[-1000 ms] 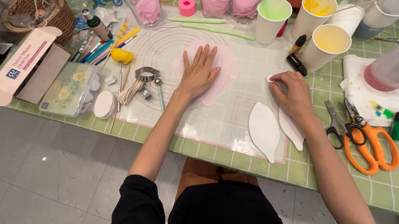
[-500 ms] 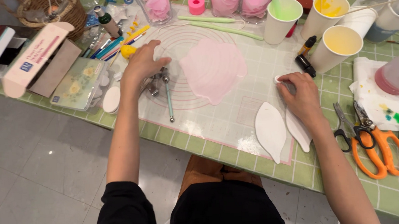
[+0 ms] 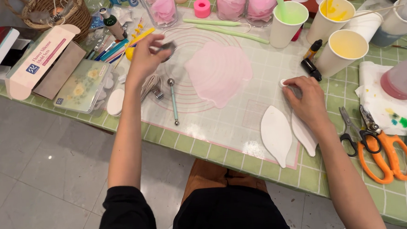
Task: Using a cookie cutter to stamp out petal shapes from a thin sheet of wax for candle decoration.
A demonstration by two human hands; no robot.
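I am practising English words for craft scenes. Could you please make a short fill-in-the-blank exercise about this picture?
1. The left hand lifts a small ____ cutter above the mat.
2. The flat rolled sheet lying on the mat is ____ in colour.
3. The right hand rests on a white leaf-shaped ____.
4. The scissors near the right arm have ____ handles.

Missing words: metal; pink; mould; orange
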